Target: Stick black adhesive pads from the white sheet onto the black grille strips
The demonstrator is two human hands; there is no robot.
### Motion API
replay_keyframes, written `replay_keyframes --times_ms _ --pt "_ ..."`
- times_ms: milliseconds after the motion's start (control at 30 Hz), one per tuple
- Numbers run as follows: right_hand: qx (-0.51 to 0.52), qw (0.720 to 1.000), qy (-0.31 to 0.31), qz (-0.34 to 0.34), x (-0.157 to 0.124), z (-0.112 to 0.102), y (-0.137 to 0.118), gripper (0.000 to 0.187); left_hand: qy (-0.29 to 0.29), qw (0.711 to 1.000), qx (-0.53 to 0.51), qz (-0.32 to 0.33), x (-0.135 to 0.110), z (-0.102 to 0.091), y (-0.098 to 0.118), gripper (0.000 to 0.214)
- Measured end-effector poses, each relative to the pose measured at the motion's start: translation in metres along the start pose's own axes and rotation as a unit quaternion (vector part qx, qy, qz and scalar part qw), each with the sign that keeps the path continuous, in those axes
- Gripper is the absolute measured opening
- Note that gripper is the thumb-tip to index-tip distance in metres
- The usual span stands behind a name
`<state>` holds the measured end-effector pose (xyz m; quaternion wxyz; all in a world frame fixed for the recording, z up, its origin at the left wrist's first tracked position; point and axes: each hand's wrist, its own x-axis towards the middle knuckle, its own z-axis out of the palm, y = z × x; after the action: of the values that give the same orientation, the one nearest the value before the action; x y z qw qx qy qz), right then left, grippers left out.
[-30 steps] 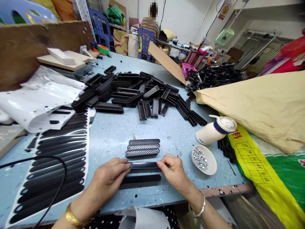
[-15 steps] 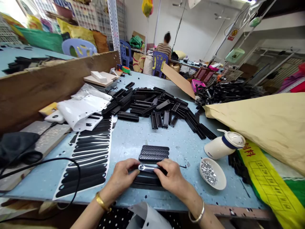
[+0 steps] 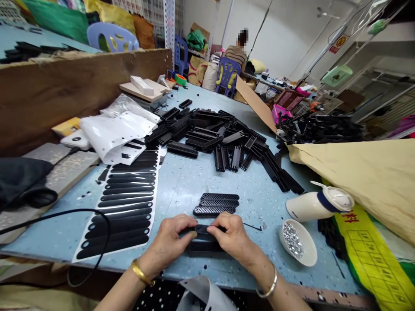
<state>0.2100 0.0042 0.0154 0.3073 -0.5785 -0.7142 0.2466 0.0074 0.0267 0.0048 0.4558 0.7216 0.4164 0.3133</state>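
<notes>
My left hand (image 3: 171,238) and my right hand (image 3: 232,236) pinch the two ends of a black sticker strip (image 3: 202,229) with a small hole near its left end. Fingertips and thumbs cover much of it. Just below, a smooth black plastic bar (image 3: 204,247) lies on the table, partly hidden by the right hand. Beyond the fingers, several black bars with a textured face (image 3: 218,202) lie side by side. On the left is a white backing sheet (image 3: 155,181) with rows of similar black stickers (image 3: 125,198).
A heap of black plastic bars (image 3: 214,134) spreads across the table's middle. To the right stand a white bowl (image 3: 311,255) of small metal parts (image 3: 292,240) and a cream jug (image 3: 304,206). A black cable (image 3: 65,212) crosses the left side. A person (image 3: 235,52) sits far back.
The view has shifted, so the table's things appear lower or further right. Both hands still hold the strip; its bright glare has gone and it now looks dark.
</notes>
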Motion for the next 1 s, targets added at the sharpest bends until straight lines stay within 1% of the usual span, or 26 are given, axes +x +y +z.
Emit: replay_keyframes --times_ms 133,267,333,467,533,633,733,867,933,1000 --pt "-0.012 1.000 0.012 -0.022 0.000 0.003 0.001 0.020 0.003 1.000 -0.007 0.009 0.001 0.000 -0.002 0.018" --pt "-0.052 0.997 0.023 -0.050 -0.001 0.005 0.000 0.031 0.007 1.000 -0.007 0.006 0.000 0.001 -0.004 0.018" --pt "-0.061 0.997 0.017 -0.053 0.000 0.006 -0.003 0.030 0.011 1.000 -0.011 0.005 0.000 0.001 -0.003 0.018" --pt "-0.076 0.996 -0.009 -0.033 0.001 0.010 -0.007 0.013 0.013 1.000 -0.023 0.009 -0.001 0.001 -0.001 0.019" --pt "-0.107 0.994 -0.014 -0.026 0.002 0.015 -0.008 0.017 0.011 1.000 -0.020 0.009 -0.001 0.000 0.000 0.020" --pt "-0.144 0.989 0.001 -0.020 0.003 0.023 -0.008 0.028 0.006 1.000 -0.010 0.008 0.001 0.000 0.002 0.021" --pt "-0.153 0.988 0.013 -0.027 0.003 0.027 -0.009 0.030 0.008 1.000 -0.001 0.009 0.002 -0.002 0.006 0.022" --pt "-0.142 0.989 0.008 -0.045 -0.001 0.017 -0.014 0.023 0.016 1.000 0.019 0.004 0.000 -0.009 0.011 0.027" --pt "-0.133 0.990 0.013 -0.043 -0.006 0.009 -0.013 0.016 0.035 0.999 0.039 -0.005 -0.004 -0.012 0.013 0.029" --pt "-0.126 0.991 0.024 -0.030 -0.012 0.001 -0.011 0.016 0.058 0.996 0.063 -0.015 -0.007 -0.013 0.014 0.031"
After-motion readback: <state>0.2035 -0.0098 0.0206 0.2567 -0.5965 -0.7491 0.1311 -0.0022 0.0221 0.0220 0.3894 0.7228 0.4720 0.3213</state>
